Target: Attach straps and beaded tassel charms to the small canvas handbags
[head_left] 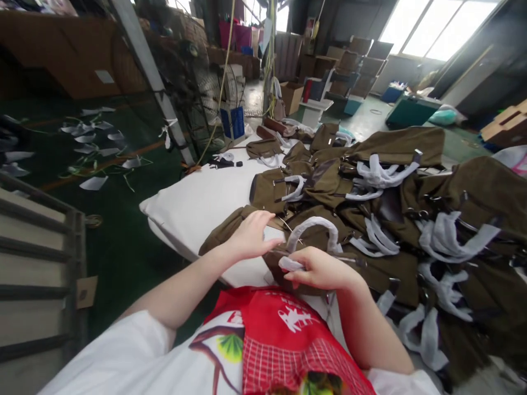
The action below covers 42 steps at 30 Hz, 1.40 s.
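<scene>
An olive-brown bag (pixel 325 214) lies on the white-covered table right in front of me. One of its handles, wrapped in white (pixel 315 222), stands up in an arch. My right hand (pixel 321 267) is closed around the nearer white-wrapped handle (pixel 291 264), its end sticking out past the fingers. To the left, my left hand (pixel 253 235) is over the bag's left side, fingers stretched out and thumb apart. Whether its fingertips touch the fabric I cannot tell. A thin light cord or wire (pixel 285 222) shows just beyond them.
Many similar brown bags (pixel 370 181) with white-wrapped handles are heaped on the right. The white table surface (pixel 197 206) extends left, with small black straps (pixel 225 163) at its far edge. A metal post (pixel 144 60) and a fan (pixel 206 88) stand beyond. Paper scraps (pixel 94 137) litter the floor.
</scene>
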Tool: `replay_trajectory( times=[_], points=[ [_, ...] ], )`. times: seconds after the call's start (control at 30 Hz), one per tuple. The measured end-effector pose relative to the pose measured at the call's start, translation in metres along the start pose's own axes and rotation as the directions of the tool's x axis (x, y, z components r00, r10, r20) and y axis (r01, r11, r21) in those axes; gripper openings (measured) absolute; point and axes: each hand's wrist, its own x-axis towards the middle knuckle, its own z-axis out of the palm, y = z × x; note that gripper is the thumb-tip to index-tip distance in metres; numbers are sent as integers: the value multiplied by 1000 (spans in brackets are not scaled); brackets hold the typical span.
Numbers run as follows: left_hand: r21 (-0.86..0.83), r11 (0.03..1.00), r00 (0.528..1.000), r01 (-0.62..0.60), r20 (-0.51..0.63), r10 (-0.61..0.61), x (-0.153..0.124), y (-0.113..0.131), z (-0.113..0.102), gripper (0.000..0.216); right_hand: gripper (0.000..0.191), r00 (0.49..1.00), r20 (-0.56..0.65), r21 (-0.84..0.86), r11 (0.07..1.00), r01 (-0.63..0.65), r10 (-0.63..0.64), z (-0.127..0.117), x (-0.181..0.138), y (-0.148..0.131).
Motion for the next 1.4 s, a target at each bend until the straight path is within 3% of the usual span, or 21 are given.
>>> replay_trajectory(
  times=[0.03,0.1,0.17,0.2,0.23,0.3,0.37,0.4,0.43,0.5,0.57,0.73,0.87,1.07,1.17,1.27,1.4],
  points=[
    [-66,997,989,36,147,-26,5,-2,6,58,21,999,23,-45,998,41,-40,1,-7,-8],
    [-244,958,893,154,450,-29,9,-5,22,49,27,988,90,-116,984,138,-128,3,-19,-18],
    [-364,888,787,281,617,4,10,-9,38,31,35,975,159,-99,980,171,-154,7,-26,-18],
    [-392,858,765,331,644,-1,9,-10,46,32,39,980,151,-72,988,139,-127,9,-27,-14],
    [-410,835,765,368,644,-21,7,-11,54,37,43,994,87,-54,996,76,-72,11,-27,-9],
    [-444,787,788,428,611,-83,4,-12,70,45,44,983,-169,-51,995,-87,77,16,-23,3],
    [-486,732,810,478,566,-154,1,-11,86,46,27,890,-434,-114,971,-209,140,22,-17,13],
    [-503,708,820,496,540,-191,0,-10,94,45,24,860,-497,-173,958,-230,116,26,-14,15],
    [-517,688,828,509,513,-227,-2,-8,100,44,30,861,-503,-241,946,-218,71,30,-11,16],
    [-543,657,839,523,462,-287,-3,-7,109,43,36,910,-415,-358,922,-148,-15,39,-6,13],
    [-569,634,848,524,417,-326,-3,-8,114,42,32,939,-344,-406,902,-145,-4,50,-2,8],
    [-602,598,848,529,370,-378,-2,-19,115,47,32,860,-469,-391,826,-406,200,71,4,2],
    [-598,592,840,540,339,-424,-3,-28,120,49,42,891,-413,-347,872,-346,189,79,9,9],
    [-552,649,845,524,242,-477,-3,-33,126,48,21,898,-424,-260,935,-240,113,83,17,18],
    [-552,676,866,488,213,-452,-1,-30,127,46,17,894,-430,-333,898,-286,126,83,16,14],
    [-560,665,863,494,222,-454,1,-25,127,54,30,873,-450,-371,850,-373,187,85,15,12],
    [-569,626,836,532,235,-497,2,-31,125,63,42,879,-439,-320,881,-349,189,93,21,24]
  ],
)
